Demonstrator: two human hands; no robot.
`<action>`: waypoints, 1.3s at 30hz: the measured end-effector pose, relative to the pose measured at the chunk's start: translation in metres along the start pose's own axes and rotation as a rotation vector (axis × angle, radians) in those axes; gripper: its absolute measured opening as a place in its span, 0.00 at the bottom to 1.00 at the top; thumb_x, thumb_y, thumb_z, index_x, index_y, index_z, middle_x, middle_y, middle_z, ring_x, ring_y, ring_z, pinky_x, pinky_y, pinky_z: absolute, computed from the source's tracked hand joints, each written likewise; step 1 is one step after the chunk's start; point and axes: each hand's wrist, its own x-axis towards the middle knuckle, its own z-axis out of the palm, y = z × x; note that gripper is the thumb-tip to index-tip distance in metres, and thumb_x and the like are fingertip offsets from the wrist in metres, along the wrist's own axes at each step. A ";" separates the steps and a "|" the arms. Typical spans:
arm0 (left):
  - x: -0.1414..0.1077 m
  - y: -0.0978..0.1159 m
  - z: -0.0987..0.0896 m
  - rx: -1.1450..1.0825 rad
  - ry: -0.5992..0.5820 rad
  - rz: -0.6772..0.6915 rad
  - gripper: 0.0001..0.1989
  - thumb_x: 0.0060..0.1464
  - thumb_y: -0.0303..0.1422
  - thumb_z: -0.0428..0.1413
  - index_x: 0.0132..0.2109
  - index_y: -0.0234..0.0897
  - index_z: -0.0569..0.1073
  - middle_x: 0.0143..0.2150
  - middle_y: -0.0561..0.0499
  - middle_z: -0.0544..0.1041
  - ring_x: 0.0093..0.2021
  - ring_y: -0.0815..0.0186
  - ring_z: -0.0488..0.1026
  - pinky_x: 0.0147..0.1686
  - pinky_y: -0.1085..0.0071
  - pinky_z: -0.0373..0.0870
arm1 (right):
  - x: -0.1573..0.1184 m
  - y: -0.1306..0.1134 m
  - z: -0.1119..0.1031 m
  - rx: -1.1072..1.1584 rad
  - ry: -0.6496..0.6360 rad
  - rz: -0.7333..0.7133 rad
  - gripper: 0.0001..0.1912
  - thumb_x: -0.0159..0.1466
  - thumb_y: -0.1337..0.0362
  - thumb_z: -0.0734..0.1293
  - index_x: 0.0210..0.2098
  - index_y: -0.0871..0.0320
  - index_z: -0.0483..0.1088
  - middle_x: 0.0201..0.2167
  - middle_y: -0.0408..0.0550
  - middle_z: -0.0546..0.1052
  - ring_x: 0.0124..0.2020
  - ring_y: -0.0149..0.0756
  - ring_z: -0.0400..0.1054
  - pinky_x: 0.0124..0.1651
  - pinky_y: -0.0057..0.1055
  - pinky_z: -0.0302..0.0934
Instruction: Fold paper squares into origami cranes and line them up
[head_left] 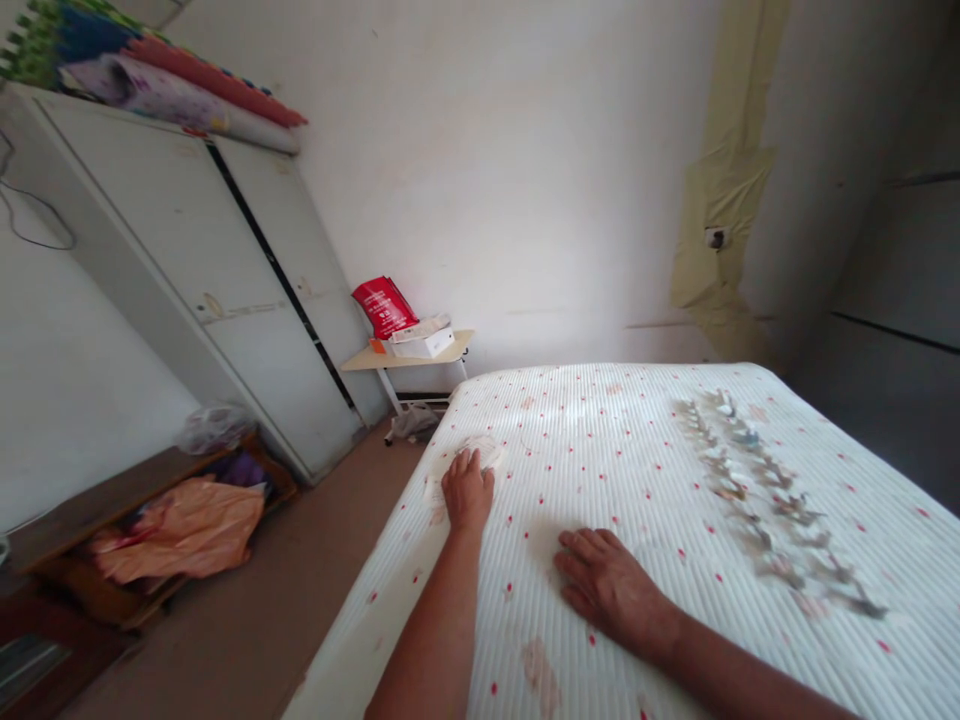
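Right now, your hands are apart over the white bed cover (pixel 570 490). Your left hand (pixel 469 492), left of the middle of the frame, has its fingers on a pale, round thing (pixel 484 449), but I cannot tell if it grips it. Your right hand (pixel 611 585), low in the middle, is palm down with loose fingers, and small, blurry things (pixel 776 474) make two rows at the right.
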 end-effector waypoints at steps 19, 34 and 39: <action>0.015 -0.020 0.004 -0.314 -0.017 -0.282 0.18 0.58 0.36 0.41 0.38 0.35 0.75 0.33 0.48 0.77 0.34 0.66 0.71 0.33 0.75 0.60 | 0.008 -0.003 0.007 0.026 0.016 -0.002 0.05 0.61 0.66 0.59 0.33 0.57 0.67 0.36 0.47 0.70 0.38 0.36 0.60 0.42 0.35 0.50; 0.017 -0.025 0.010 -0.513 0.025 -0.337 0.15 0.49 0.39 0.50 0.35 0.33 0.77 0.26 0.52 0.75 0.28 0.68 0.69 0.27 0.77 0.58 | 0.007 -0.003 0.007 0.032 -0.004 0.011 0.05 0.61 0.67 0.59 0.33 0.58 0.67 0.36 0.48 0.70 0.39 0.37 0.60 0.42 0.35 0.50; 0.017 -0.026 0.013 -0.534 0.050 -0.330 0.17 0.50 0.40 0.49 0.33 0.33 0.77 0.23 0.51 0.74 0.28 0.67 0.68 0.27 0.77 0.58 | 0.007 -0.003 0.008 0.031 -0.012 0.017 0.05 0.61 0.67 0.60 0.33 0.57 0.67 0.37 0.48 0.70 0.39 0.37 0.60 0.43 0.35 0.50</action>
